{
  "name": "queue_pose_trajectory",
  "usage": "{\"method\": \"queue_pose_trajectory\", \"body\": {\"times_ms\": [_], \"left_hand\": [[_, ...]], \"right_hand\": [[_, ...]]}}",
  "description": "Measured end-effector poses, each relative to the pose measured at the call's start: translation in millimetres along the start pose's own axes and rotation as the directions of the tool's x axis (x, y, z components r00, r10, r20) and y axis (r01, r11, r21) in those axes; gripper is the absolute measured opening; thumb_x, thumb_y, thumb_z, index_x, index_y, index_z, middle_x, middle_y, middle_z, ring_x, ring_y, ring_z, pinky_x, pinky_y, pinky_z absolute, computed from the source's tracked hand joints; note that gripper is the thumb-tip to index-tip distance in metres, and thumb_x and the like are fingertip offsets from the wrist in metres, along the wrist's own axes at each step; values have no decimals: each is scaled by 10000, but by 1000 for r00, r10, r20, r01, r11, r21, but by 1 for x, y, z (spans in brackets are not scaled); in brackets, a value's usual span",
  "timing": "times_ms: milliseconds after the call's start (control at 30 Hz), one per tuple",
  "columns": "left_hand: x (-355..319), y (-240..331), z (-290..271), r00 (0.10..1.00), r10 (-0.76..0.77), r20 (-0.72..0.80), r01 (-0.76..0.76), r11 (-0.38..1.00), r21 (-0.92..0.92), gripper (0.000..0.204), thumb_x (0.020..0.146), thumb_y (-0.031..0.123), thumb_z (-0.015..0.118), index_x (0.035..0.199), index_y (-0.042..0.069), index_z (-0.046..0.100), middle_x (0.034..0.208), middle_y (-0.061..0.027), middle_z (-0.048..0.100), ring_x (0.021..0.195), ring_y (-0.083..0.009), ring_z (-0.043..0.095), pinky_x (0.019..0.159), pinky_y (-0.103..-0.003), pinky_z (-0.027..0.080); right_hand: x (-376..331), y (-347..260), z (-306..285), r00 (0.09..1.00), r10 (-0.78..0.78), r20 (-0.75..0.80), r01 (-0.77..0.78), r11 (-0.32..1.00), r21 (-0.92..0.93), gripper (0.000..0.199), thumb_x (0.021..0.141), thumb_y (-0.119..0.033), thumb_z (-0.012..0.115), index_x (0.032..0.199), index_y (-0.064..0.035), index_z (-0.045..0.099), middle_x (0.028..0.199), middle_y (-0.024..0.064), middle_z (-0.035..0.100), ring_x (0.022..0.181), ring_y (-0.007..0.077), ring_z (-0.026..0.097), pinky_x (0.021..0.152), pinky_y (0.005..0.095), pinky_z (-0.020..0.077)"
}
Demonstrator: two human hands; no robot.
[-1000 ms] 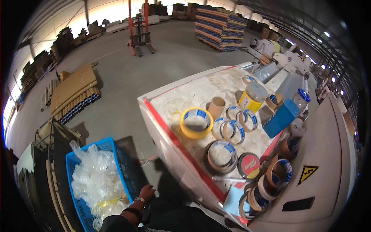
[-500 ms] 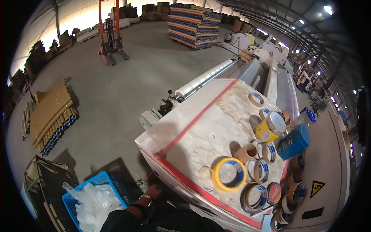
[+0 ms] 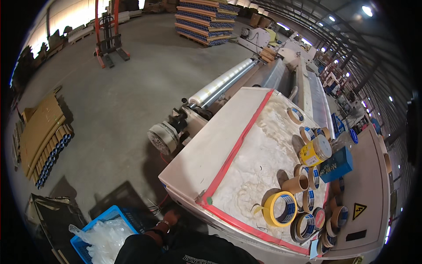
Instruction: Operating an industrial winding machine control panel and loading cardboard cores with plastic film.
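Observation:
My left hand [image 3: 172, 217] hangs low beside the near corner of a white machine cabinet, a bracelet on its wrist. Its fingers are in shadow and too indistinct to read, and nothing shows plainly in it. Left of that arm stands a blue plastic crate [image 3: 79, 246] with crumpled clear plastic film [image 3: 107, 240] inside. My right hand is out of sight. On the dirty white cabinet top [image 3: 237, 176], edged with red tape, are a yellow tape roll [image 3: 268, 211] with a loose end, a cardboard core [image 3: 295, 184], a yellow tub [image 3: 310, 156], a blue box [image 3: 336, 165] and several other tape rolls.
Beyond the cabinet runs a long roller wrapped in film [image 3: 222, 81]. A stack of cardboard tubes [image 3: 206, 22] stands farther back, and an orange pallet stacker [image 3: 110, 44] at the far left. Flat cardboard [image 3: 41, 132] lies over more tubes on the left floor.
The view has shifted, so the far machinery and floor stacks sit farther left and the tape rolls slightly to the right. My left hand stays low beside the cabinet.

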State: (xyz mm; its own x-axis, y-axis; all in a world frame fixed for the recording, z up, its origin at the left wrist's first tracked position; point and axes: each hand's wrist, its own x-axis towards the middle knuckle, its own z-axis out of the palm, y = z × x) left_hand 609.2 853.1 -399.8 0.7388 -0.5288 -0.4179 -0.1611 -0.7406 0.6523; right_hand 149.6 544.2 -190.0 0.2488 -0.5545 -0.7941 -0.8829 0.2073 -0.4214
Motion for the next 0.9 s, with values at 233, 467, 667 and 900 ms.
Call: {"method": "queue_pose_trajectory", "body": {"times_ms": [233,467,667,900], "left_hand": [[25,-32,34,874,453,174,-485,810,329,331,813,381,589,950,106,711,993,-187,670,940,-380,631,823,-466,510],[12,-3,33,796,600,81,-572,701,425,272,765,351,598,844,116,711,882,-152,683,860,-333,652,744,-463,522],[-27,48,59,899,437,-9,-430,888,161,217,769,277,615,837,91,702,915,-159,676,869,-345,643,758,-468,523],[-92,60,108,966,154,208,-198,957,213,376,767,240,735,1094,66,667,995,-138,669,743,-214,680,693,-347,568]], "right_hand": [[-25,25,8,999,23,-34,-22,999,26,415,865,-421,575,1097,-89,663,1129,187,637,1095,381,562,943,481,434],[-27,80,-8,998,-3,-62,8,997,79,425,861,-439,579,1088,-92,667,1134,196,633,1115,394,549,964,491,420],[20,156,-50,996,80,-27,-60,892,449,357,867,-318,608,1144,-93,620,1065,146,643,986,331,617,820,448,487],[52,234,-114,994,110,-21,-75,790,608,426,882,-263,600,1264,-86,535,1010,97,640,843,257,667,672,386,527]]}}
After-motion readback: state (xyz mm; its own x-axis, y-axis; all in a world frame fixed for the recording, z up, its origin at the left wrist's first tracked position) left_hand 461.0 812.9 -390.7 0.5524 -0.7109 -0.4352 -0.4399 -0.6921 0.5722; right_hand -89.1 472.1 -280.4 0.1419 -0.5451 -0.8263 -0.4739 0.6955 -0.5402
